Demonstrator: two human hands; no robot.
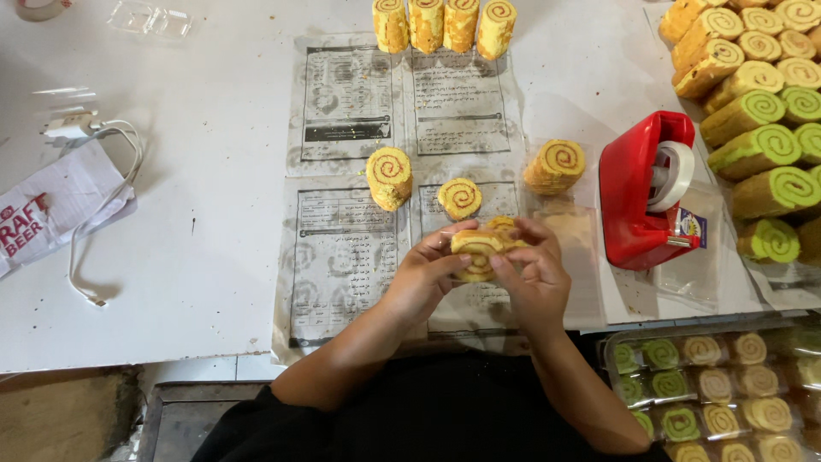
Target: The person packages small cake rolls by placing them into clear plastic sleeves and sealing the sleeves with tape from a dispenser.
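1. Both hands close together on one stack of yellow swirl-roll slices point(479, 251), held just above the newspaper sheets point(342, 257). The left hand point(423, 278) cups the near and left side with thumb and fingers curled around it; the right hand point(534, 278) pinches the right side with fingertips pressed in. Whether a clear film surrounds the stack cannot be told.
2. The slices look soft, light and crumbly. A hard squeeze would likely dent them, so the flat outer faces of the stack seem the safest place to hold, with the rim only lightly supported.
3. Just beyond the grip lie a single slice point(460, 198), a short stack point(389, 178) to its left, and a stack in clear wrap point(556, 165) to the right.
4. Right of the grip stands a red tape dispenser point(637, 192) with a white roll.
5. Farther right, whole yellow and green rolls point(757, 103) are piled; nearer the person, clear trays of packed slices point(710, 385).
6. Far left of the grip sit a white printed bag point(51, 214) with red lettering and a white charger cable point(103, 171).
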